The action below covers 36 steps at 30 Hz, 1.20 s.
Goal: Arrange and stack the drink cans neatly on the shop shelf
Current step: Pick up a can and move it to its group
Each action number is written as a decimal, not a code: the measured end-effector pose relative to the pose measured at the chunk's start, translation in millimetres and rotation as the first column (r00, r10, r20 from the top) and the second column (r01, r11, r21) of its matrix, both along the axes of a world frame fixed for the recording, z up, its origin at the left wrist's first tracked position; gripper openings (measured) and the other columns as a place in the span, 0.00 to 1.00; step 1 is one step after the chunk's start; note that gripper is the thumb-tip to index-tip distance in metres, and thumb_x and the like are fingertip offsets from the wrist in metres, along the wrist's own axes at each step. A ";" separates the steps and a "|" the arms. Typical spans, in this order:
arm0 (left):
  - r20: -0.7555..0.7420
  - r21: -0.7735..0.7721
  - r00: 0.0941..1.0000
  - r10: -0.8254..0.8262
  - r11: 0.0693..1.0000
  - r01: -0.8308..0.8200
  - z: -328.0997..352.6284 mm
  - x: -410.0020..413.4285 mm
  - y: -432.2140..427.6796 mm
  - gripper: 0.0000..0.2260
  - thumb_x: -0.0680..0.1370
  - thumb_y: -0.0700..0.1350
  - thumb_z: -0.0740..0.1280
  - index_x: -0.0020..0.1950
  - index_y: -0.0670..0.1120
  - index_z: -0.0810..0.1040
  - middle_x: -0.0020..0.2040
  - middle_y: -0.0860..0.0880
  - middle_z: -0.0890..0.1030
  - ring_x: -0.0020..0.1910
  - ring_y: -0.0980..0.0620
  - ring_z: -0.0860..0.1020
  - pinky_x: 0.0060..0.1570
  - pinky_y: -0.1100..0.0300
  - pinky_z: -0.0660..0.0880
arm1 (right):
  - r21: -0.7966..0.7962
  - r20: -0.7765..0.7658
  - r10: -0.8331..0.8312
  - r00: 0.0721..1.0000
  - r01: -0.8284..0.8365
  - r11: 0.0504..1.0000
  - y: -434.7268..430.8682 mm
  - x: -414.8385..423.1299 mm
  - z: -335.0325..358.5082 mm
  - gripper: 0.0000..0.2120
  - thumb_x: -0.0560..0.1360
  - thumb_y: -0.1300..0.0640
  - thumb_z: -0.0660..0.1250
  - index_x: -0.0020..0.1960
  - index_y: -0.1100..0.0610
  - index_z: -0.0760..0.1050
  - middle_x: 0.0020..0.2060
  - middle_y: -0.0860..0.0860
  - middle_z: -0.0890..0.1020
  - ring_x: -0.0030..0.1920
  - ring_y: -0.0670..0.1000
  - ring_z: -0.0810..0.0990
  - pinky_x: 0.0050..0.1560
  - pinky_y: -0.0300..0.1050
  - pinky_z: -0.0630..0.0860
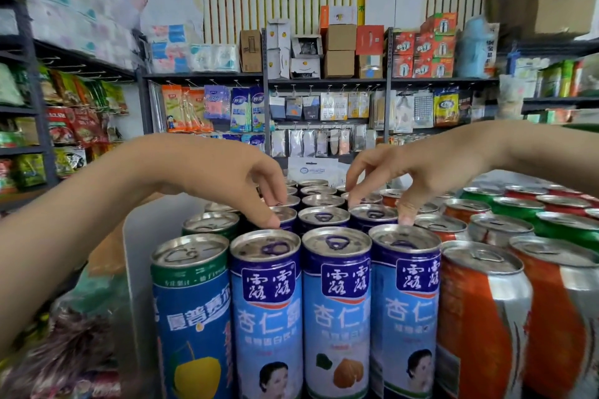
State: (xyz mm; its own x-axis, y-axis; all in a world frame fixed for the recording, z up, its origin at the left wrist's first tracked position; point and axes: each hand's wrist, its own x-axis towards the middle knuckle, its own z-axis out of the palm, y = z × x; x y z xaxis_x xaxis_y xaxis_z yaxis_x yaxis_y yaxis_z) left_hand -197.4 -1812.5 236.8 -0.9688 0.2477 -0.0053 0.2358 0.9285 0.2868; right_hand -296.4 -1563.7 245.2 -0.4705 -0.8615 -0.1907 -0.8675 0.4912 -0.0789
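Tall blue almond-drink cans stand in rows in front of me; the front row has three (pixel 337 301). A blue-and-green can with a yellow fruit (pixel 191 311) stands at their left. My left hand (pixel 227 172) reaches down from the left, its thumb and fingertips pinching the rim of a second-row blue can (pixel 287 215). My right hand (pixel 421 168) comes from the right, thumb and forefinger straddling the lid of another second-row blue can (pixel 372 214). Both cans stand upright among their neighbours, with only their lids showing.
Orange-and-silver cans (pixel 479 317) and green and red cans (pixel 518 207) fill the right side. A white panel (pixel 142 236) borders the cans on the left, with bagged goods (pixel 81 334) below it. Dark shelving with packets (pixel 324 107) stands behind.
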 end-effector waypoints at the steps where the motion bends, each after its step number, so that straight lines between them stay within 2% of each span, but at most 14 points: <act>1: 0.008 0.021 1.000 -0.007 1.000 0.007 0.2 -0.8 -1.7 0.14 0.67 0.52 0.75 0.51 0.57 0.78 0.48 0.61 0.80 0.44 0.60 0.81 0.47 0.62 0.76 | -0.002 0.008 0.008 1.000 -0.008 1.000 0.6 -1.3 0.7 0.26 0.62 0.43 0.71 0.58 0.30 0.72 0.56 0.22 0.64 0.65 0.30 0.59 0.68 0.38 0.57; 3: 0.034 0.057 0.999 -0.022 0.998 0.020 1.9 -2.0 -5.0 0.16 0.67 0.50 0.76 0.52 0.56 0.77 0.48 0.60 0.79 0.44 0.57 0.81 0.46 0.63 0.77 | -0.003 0.024 0.025 0.999 -0.025 1.000 0.8 -2.4 1.1 0.26 0.61 0.44 0.72 0.58 0.31 0.72 0.56 0.22 0.64 0.65 0.28 0.58 0.64 0.32 0.57; 6: 0.068 0.061 0.997 -0.033 0.998 0.029 4.7 -2.1 -6.9 0.18 0.65 0.51 0.77 0.53 0.56 0.77 0.48 0.60 0.78 0.45 0.56 0.81 0.46 0.62 0.77 | -0.002 0.043 0.025 0.999 -0.025 1.000 -0.3 -1.3 2.3 0.27 0.61 0.45 0.72 0.59 0.35 0.74 0.57 0.24 0.65 0.64 0.28 0.60 0.62 0.31 0.56; 9: 0.074 0.005 0.996 -0.046 0.999 0.046 6.3 -1.1 -3.5 0.19 0.64 0.59 0.74 0.53 0.60 0.77 0.48 0.65 0.79 0.44 0.62 0.80 0.48 0.63 0.74 | 0.018 0.077 -0.007 0.997 0.006 1.000 0.3 4.9 9.4 0.26 0.64 0.46 0.72 0.62 0.37 0.74 0.60 0.28 0.67 0.64 0.29 0.62 0.63 0.31 0.58; 12: 0.001 -0.035 0.998 -0.069 0.997 0.069 8.2 -4.3 7.3 0.16 0.68 0.64 0.69 0.53 0.62 0.79 0.47 0.65 0.80 0.44 0.68 0.78 0.49 0.65 0.70 | 0.008 0.116 -0.015 0.993 0.014 1.000 0.4 9.6 15.8 0.18 0.73 0.47 0.69 0.63 0.40 0.75 0.61 0.32 0.70 0.65 0.33 0.66 0.64 0.31 0.61; 14: -0.045 -0.045 0.995 -0.093 0.995 0.091 7.4 -9.1 19.2 0.12 0.71 0.61 0.67 0.52 0.60 0.80 0.45 0.67 0.80 0.42 0.70 0.77 0.48 0.67 0.69 | -0.038 0.065 -0.045 0.997 0.047 0.998 -3.2 6.0 15.2 0.13 0.77 0.49 0.65 0.61 0.40 0.76 0.59 0.35 0.73 0.61 0.34 0.70 0.62 0.35 0.65; 17: 0.000 -0.088 0.993 -0.118 0.989 0.117 4.8 -17.1 37.8 0.11 0.72 0.58 0.68 0.53 0.58 0.81 0.42 0.68 0.79 0.40 0.73 0.76 0.45 0.69 0.68 | -0.087 -0.090 -0.084 0.992 0.077 0.993 -10.4 -3.4 11.0 0.14 0.79 0.55 0.63 0.60 0.39 0.75 0.54 0.35 0.73 0.50 0.28 0.71 0.51 0.28 0.66; 19: 0.029 -0.112 0.991 -0.131 0.985 0.133 5.2 -21.3 44.8 0.13 0.72 0.59 0.69 0.54 0.58 0.80 0.41 0.67 0.79 0.40 0.71 0.76 0.48 0.68 0.69 | -0.025 -0.140 -0.077 0.987 0.074 0.997 -11.2 -9.5 6.9 0.17 0.79 0.56 0.63 0.61 0.37 0.73 0.58 0.36 0.71 0.55 0.31 0.69 0.56 0.32 0.64; 22: 0.063 -0.099 0.986 -0.153 0.982 0.159 7.3 -25.4 43.7 0.14 0.71 0.57 0.70 0.56 0.57 0.80 0.44 0.65 0.79 0.48 0.67 0.77 0.55 0.66 0.70 | 0.043 -0.138 -0.103 0.985 0.110 0.993 -8.2 -16.9 4.0 0.21 0.78 0.57 0.64 0.64 0.35 0.70 0.64 0.40 0.68 0.67 0.41 0.64 0.65 0.41 0.59; 26: 0.085 -0.022 0.971 -0.225 0.974 0.227 4.5 -27.5 38.3 0.12 0.72 0.54 0.72 0.54 0.58 0.79 0.48 0.60 0.81 0.51 0.63 0.78 0.56 0.65 0.72 | 0.043 -0.103 -0.127 0.987 0.132 0.990 -4.1 -19.6 6.0 0.23 0.76 0.57 0.68 0.66 0.38 0.69 0.66 0.41 0.66 0.69 0.44 0.61 0.70 0.46 0.58; 28: 0.108 -0.013 0.967 -0.231 0.972 0.234 3.4 -27.7 38.6 0.11 0.72 0.53 0.71 0.53 0.59 0.80 0.47 0.62 0.80 0.52 0.63 0.77 0.57 0.67 0.70 | 0.063 -0.105 -0.154 0.982 0.162 0.985 -4.9 -22.3 4.2 0.25 0.75 0.56 0.69 0.68 0.38 0.67 0.68 0.42 0.64 0.70 0.44 0.60 0.70 0.47 0.59; 31: 0.175 -0.008 0.962 -0.209 0.977 0.214 6.4 -27.4 38.3 0.13 0.69 0.57 0.69 0.53 0.62 0.80 0.45 0.67 0.78 0.53 0.67 0.75 0.54 0.72 0.68 | 0.078 -0.081 -0.149 0.986 0.155 0.985 -9.3 -26.3 1.4 0.27 0.74 0.54 0.70 0.68 0.35 0.66 0.68 0.40 0.63 0.71 0.44 0.59 0.70 0.52 0.61; 34: 0.186 -0.063 0.961 -0.206 0.973 0.220 8.8 -28.9 35.6 0.16 0.67 0.59 0.70 0.54 0.62 0.79 0.55 0.58 0.78 0.57 0.63 0.74 0.61 0.66 0.67 | 0.096 -0.107 -0.126 0.986 0.136 0.986 -14.3 -28.6 1.2 0.28 0.74 0.56 0.70 0.69 0.38 0.65 0.69 0.41 0.60 0.72 0.43 0.55 0.67 0.42 0.55; 36: 0.176 -0.070 0.963 -0.206 0.973 0.221 8.1 -29.6 35.3 0.15 0.68 0.58 0.71 0.55 0.62 0.79 0.58 0.58 0.74 0.60 0.64 0.71 0.62 0.66 0.64 | 0.125 -0.138 -0.116 0.984 0.133 0.983 -16.9 -29.7 1.6 0.29 0.74 0.57 0.69 0.71 0.41 0.64 0.72 0.41 0.58 0.72 0.41 0.52 0.65 0.40 0.51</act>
State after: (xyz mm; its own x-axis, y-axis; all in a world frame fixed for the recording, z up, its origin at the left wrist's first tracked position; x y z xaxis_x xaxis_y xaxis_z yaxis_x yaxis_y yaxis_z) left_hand -227.0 -1777.2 244.9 -0.8770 0.4397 -0.1935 0.3869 0.8853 0.2579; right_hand -326.1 -1580.6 246.9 -0.6009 -0.7655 -0.2302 -0.7973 0.5945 0.1041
